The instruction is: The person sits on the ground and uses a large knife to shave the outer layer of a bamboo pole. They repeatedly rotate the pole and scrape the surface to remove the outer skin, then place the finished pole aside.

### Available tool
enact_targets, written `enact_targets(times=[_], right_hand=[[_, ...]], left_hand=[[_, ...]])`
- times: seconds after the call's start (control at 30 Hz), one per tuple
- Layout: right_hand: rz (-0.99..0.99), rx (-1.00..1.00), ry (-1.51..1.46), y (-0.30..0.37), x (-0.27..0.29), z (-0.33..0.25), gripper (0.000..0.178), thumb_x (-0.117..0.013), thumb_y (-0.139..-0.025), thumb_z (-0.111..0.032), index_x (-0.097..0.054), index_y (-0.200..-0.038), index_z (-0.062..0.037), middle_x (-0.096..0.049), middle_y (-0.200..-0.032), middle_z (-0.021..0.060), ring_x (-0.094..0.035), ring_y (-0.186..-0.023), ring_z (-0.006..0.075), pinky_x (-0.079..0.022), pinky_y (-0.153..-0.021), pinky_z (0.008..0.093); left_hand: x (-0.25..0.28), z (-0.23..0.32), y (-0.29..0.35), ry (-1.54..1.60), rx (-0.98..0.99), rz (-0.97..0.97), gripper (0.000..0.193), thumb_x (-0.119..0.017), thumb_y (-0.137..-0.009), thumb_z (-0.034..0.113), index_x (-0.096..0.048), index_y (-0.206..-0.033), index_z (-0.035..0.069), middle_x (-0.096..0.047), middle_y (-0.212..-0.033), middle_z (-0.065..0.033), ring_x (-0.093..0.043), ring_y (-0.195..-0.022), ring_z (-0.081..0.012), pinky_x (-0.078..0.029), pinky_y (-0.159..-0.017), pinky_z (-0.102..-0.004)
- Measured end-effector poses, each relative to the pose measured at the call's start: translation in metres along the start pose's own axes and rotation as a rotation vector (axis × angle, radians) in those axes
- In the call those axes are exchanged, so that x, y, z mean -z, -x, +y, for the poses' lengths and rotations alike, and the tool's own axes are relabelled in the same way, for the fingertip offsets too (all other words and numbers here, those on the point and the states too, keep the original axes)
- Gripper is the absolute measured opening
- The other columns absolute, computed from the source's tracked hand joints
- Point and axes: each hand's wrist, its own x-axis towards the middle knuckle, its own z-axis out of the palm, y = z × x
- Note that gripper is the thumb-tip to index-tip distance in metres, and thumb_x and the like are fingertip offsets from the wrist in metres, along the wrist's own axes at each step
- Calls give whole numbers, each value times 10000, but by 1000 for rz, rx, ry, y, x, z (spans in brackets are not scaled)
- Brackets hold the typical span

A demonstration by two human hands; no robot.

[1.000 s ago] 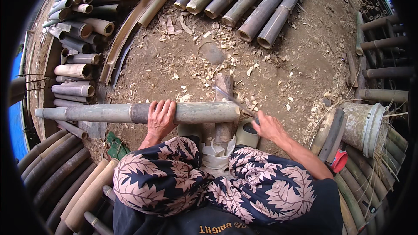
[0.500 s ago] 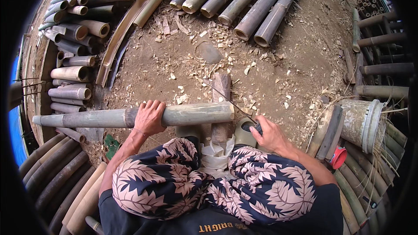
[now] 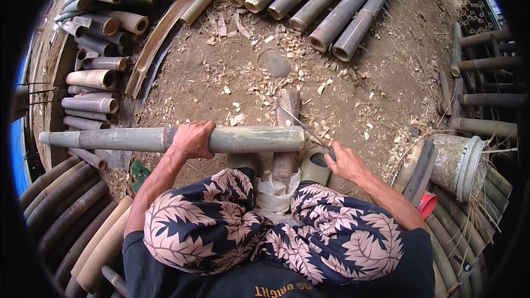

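A long grey-green bamboo pole (image 3: 121, 139) lies crosswise in front of my knees, resting on a short wooden block (image 3: 287, 107). My left hand (image 3: 193, 139) is closed over the pole near its middle. My right hand (image 3: 343, 161) grips the handle of a thin-bladed knife (image 3: 301, 127) whose blade slants up to the left, close to the pole's right end. A green rubber boot (image 3: 314, 166) sits just left of that hand. My legs, in leaf-patterned trousers, fill the lower middle.
Bare earth strewn with wood chips (image 3: 287, 72) lies ahead. Cut bamboo tubes (image 3: 94, 80) are stacked on the left, long poles (image 3: 326, 5) at the top, more poles along both sides. A dirty white bucket (image 3: 455, 161) lies tipped at right beside a red object (image 3: 426, 204).
My right hand has closed on the knife handle and raised the blade toward the pole's right end. My left hand has stayed on the pole.
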Motion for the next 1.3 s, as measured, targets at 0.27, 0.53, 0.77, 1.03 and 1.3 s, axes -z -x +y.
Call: enact_targets(times=[0.27, 0.53, 0.77, 1.03, 1.3], right_hand=[[480, 533, -274, 6, 5, -35, 327, -685, -911, -225, -535, -1078, 13, -642, -707, 161, -678, -630, 325, -518, -551, 406], [264, 370, -430, 12, 49, -76, 343, -625, -946, -304, -533, -1083, -3, -662, -726, 211, -677, -653, 389, -504, -559, 417], [94, 50, -57, -13, -2, -6, 384, -608, -945, -352, -509, -1045, 6, -649, -712, 223, -669, -649, 426, -527, -568, 466], [426, 470, -396, 6, 13, -47, 361, -634, -938, -309, -532, -1104, -5, -657, -719, 218, -674, -623, 375, -503, -549, 439], [24, -59, -120, -18, 13, -6, 409, -578, -946, -357, -536, -1097, 21, -677, -841, 281, -672, -771, 473, -539, -679, 507]], left_hand=[[2, 1, -6, 16, -7, 35, 594, -808, -545, 349, -575, -1026, 88, -680, -985, -137, -672, -932, -328, -543, -805, -428], [-1, 0, -5, 19, 9, 34, 602, -804, -546, 355, -579, -1039, 92, -669, -969, -126, -675, -921, -327, -546, -781, -438], [1, 6, -10, 12, 18, 22, 676, -823, -532, 371, -600, -1110, 101, -673, -1021, -120, -665, -963, -322, -533, -825, -419], [-6, 8, -2, -42, 27, 108, 660, -820, -545, 346, -586, -1118, 116, -666, -1009, -106, -655, -972, -304, -514, -857, -433], [-25, 9, 4, -70, -6, 302, 601, -800, -572, 289, -571, -1101, 119, -648, -970, -80, -647, -939, -290, -493, -850, -435]])
